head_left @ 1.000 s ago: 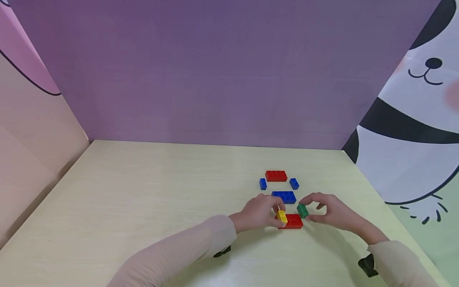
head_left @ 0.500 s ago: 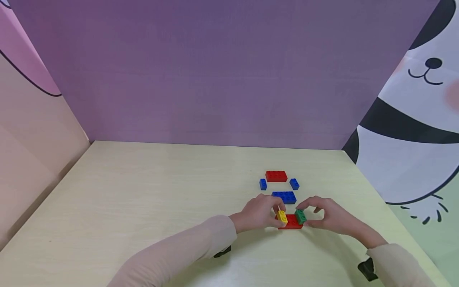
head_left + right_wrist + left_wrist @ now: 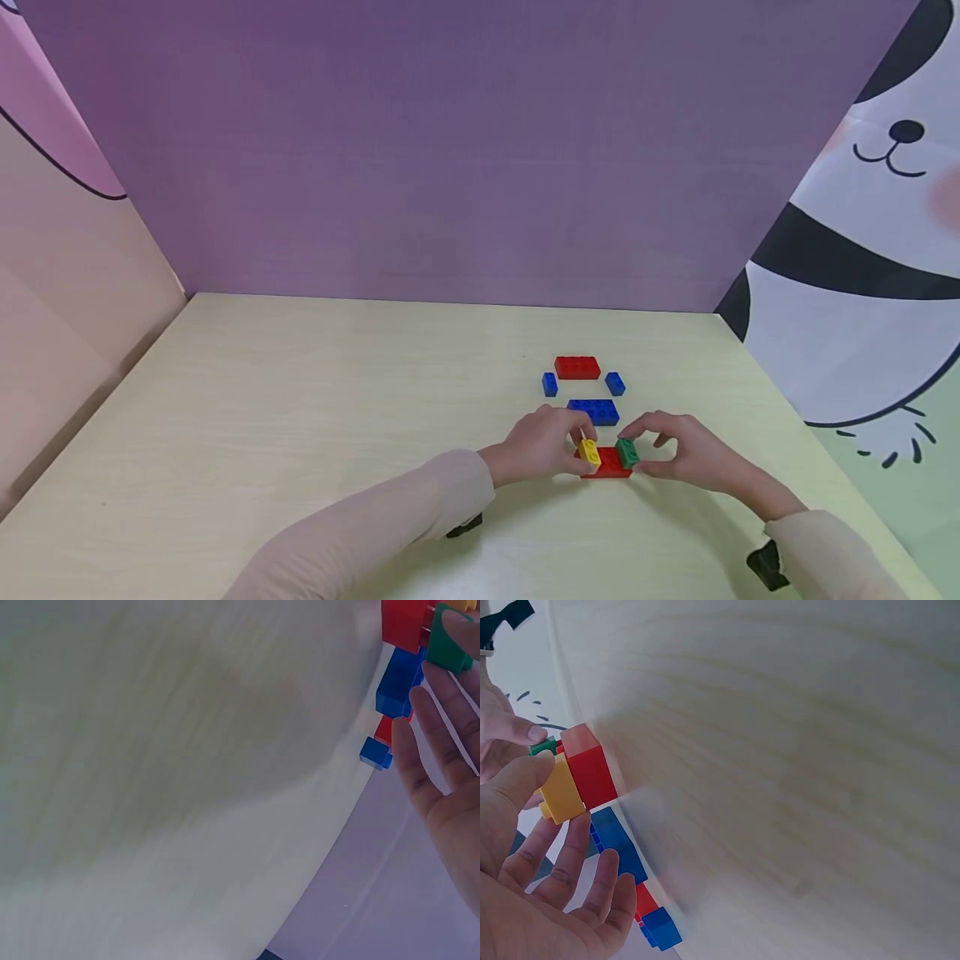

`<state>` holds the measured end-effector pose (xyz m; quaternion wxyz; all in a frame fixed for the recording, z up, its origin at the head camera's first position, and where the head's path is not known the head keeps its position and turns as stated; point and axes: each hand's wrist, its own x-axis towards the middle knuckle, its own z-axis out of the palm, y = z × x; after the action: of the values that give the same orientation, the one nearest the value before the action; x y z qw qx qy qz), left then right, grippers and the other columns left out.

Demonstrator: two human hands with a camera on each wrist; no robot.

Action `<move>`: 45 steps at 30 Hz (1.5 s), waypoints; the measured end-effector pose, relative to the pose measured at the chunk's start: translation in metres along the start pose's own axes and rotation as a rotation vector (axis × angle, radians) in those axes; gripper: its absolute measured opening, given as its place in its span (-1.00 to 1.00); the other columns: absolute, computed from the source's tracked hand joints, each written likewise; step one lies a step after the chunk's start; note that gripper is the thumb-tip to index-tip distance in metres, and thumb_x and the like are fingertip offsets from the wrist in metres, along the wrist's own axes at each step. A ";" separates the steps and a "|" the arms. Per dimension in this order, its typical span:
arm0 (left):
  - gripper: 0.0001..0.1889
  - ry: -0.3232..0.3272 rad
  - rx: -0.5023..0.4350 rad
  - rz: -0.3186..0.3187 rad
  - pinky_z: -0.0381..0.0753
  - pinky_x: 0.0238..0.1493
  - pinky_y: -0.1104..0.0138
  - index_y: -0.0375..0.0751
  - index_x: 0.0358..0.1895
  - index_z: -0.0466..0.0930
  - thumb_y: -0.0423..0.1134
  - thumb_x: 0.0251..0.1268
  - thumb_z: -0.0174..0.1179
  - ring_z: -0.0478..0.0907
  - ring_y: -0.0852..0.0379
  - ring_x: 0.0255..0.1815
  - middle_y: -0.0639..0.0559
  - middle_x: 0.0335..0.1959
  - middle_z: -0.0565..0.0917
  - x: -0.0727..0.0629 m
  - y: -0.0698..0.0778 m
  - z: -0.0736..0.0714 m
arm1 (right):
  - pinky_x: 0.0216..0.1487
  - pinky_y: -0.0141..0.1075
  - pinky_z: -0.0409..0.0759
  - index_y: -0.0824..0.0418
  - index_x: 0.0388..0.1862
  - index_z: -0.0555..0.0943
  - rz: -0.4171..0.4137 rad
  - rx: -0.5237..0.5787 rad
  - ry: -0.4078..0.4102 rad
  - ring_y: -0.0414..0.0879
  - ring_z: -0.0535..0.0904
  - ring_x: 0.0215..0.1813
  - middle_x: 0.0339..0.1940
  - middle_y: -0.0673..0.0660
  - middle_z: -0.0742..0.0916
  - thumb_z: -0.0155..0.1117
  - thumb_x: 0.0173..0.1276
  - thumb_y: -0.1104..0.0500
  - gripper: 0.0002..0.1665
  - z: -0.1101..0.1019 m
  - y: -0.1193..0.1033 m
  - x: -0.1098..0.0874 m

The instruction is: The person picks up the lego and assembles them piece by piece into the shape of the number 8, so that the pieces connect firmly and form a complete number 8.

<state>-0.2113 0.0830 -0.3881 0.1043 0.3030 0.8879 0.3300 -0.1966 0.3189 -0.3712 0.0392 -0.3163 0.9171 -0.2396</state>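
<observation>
In the head view my left hand (image 3: 542, 443) pinches a small yellow brick (image 3: 590, 453) at the left end of the nearer red brick (image 3: 611, 468). My right hand (image 3: 690, 452) holds a small green brick (image 3: 627, 453) between thumb and fingertips at that brick's right end. Seen from the left wrist, the yellow brick (image 3: 564, 791) lies against the studded side of the red brick (image 3: 592, 769). In the right wrist view red studs show beside the green brick (image 3: 446, 646), so I cannot tell whether it is fully seated.
Behind the hands lies a large blue brick (image 3: 594, 412). Farther back are another red brick (image 3: 577, 367) and two small blue bricks, one on the left (image 3: 550, 384) and one on the right (image 3: 615, 384). A purple wall (image 3: 450, 167) bounds the pale table (image 3: 300, 417).
My right hand has brought the green brick left and slightly nearer, from beside the red brick onto its right end. The left hand has kept its grip on the yellow brick in place.
</observation>
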 end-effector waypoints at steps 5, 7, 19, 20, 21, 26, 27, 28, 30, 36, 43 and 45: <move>-0.71 -0.002 0.003 -0.001 0.37 -0.39 0.53 0.12 -0.22 0.56 -0.07 -0.06 0.38 0.44 0.34 -0.26 0.26 -0.36 0.60 0.000 0.001 0.000 | -0.24 -0.33 0.58 0.08 -0.08 0.56 -0.002 0.025 0.014 -0.17 0.54 -0.11 -0.15 0.03 0.69 0.41 0.06 0.10 -0.59 0.001 0.002 -0.001; -0.71 -0.003 0.002 -0.003 0.37 -0.39 0.53 0.12 -0.22 0.56 -0.07 -0.06 0.38 0.44 0.33 -0.27 0.26 -0.36 0.60 0.000 0.001 -0.001 | -0.23 -0.33 0.58 0.07 -0.07 0.56 0.002 0.033 0.013 -0.18 0.55 -0.11 -0.15 0.04 0.69 0.40 0.06 0.11 -0.59 0.001 0.002 -0.001; -0.71 -0.005 0.006 0.000 0.37 -0.38 0.53 0.13 -0.21 0.56 -0.06 -0.05 0.38 0.44 0.32 -0.24 0.26 -0.36 0.60 0.001 0.003 -0.002 | -0.23 -0.34 0.59 0.12 -0.07 0.56 0.007 0.048 0.004 -0.17 0.56 -0.11 -0.14 0.07 0.69 0.41 0.05 0.14 -0.58 0.000 0.005 -0.002; -0.71 -0.005 0.006 0.003 0.37 -0.38 0.53 0.13 -0.20 0.56 -0.06 -0.05 0.38 0.45 0.32 -0.24 0.26 -0.36 0.60 0.001 0.003 -0.002 | -0.23 -0.34 0.59 0.12 -0.07 0.56 0.004 0.050 0.004 -0.18 0.56 -0.11 -0.15 0.07 0.69 0.41 0.05 0.14 -0.58 0.000 0.005 -0.002; -0.71 -0.005 0.004 0.004 0.37 -0.38 0.53 0.13 -0.20 0.56 -0.07 -0.05 0.38 0.45 0.32 -0.24 0.26 -0.36 0.60 0.001 0.003 -0.002 | -0.22 -0.34 0.59 0.13 -0.07 0.56 0.000 0.053 0.006 -0.17 0.56 -0.11 -0.15 0.07 0.69 0.41 0.05 0.14 -0.58 0.000 0.005 -0.002; -0.71 -0.009 0.003 0.005 0.36 -0.36 0.52 0.12 -0.20 0.56 -0.07 -0.05 0.38 0.45 0.32 -0.24 0.26 -0.36 0.60 0.000 0.003 -0.002 | -0.22 -0.33 0.59 0.12 -0.07 0.56 -0.014 0.065 0.014 -0.20 0.56 -0.10 -0.15 0.06 0.69 0.40 0.06 0.13 -0.59 0.002 0.007 -0.002; -0.71 -0.010 0.003 0.004 0.36 -0.36 0.53 0.12 -0.20 0.56 -0.07 -0.05 0.38 0.45 0.32 -0.24 0.26 -0.36 0.60 0.000 0.003 -0.002 | -0.22 -0.34 0.59 0.11 -0.07 0.56 -0.016 0.068 0.016 -0.21 0.56 -0.10 -0.15 0.06 0.69 0.40 0.06 0.13 -0.59 0.003 0.007 -0.002; -0.71 -0.012 0.006 0.004 0.37 -0.36 0.53 0.12 -0.20 0.56 -0.07 -0.05 0.38 0.45 0.32 -0.24 0.26 -0.36 0.60 0.000 0.003 -0.002 | -0.23 -0.34 0.59 0.11 -0.07 0.56 -0.018 0.071 0.018 -0.23 0.55 -0.11 -0.15 0.07 0.69 0.40 0.06 0.13 -0.59 0.004 0.008 -0.003; -0.71 -0.015 0.007 0.005 0.37 -0.36 0.53 0.12 -0.20 0.57 -0.07 -0.05 0.38 0.45 0.33 -0.25 0.26 -0.36 0.60 0.000 0.003 -0.002 | -0.23 -0.34 0.59 0.11 -0.07 0.56 -0.024 0.076 0.023 -0.26 0.55 -0.11 -0.15 0.07 0.69 0.41 0.05 0.13 -0.58 0.005 0.009 -0.003; -0.70 -0.014 0.013 0.013 0.37 -0.37 0.54 0.11 -0.20 0.56 -0.07 -0.05 0.38 0.45 0.33 -0.26 0.26 -0.35 0.60 0.000 0.003 -0.003 | -0.23 -0.34 0.59 0.11 -0.08 0.55 -0.051 0.080 0.036 -0.32 0.54 -0.11 -0.16 0.07 0.69 0.42 0.04 0.13 -0.58 0.006 0.011 -0.002; -0.71 -0.015 0.020 0.008 0.36 -0.36 0.52 0.13 -0.21 0.56 -0.06 -0.05 0.38 0.43 0.34 -0.25 0.28 -0.36 0.59 0.001 0.003 -0.004 | -0.23 -0.34 0.59 0.13 -0.08 0.55 -0.074 0.090 0.041 -0.31 0.53 -0.10 -0.16 0.08 0.69 0.42 0.05 0.14 -0.58 0.006 0.013 -0.001; -0.71 -0.017 0.020 0.005 0.36 -0.36 0.52 0.13 -0.21 0.56 -0.06 -0.06 0.38 0.42 0.34 -0.26 0.28 -0.37 0.59 0.001 0.004 -0.004 | -0.22 -0.34 0.59 0.13 -0.08 0.55 -0.074 0.091 0.046 -0.31 0.53 -0.10 -0.16 0.08 0.69 0.41 0.05 0.14 -0.58 0.007 0.012 -0.002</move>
<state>-0.2120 0.0835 -0.3825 0.1080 0.3092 0.8895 0.3187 -0.2009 0.3256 -0.3829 0.0238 -0.3423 0.8935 -0.2896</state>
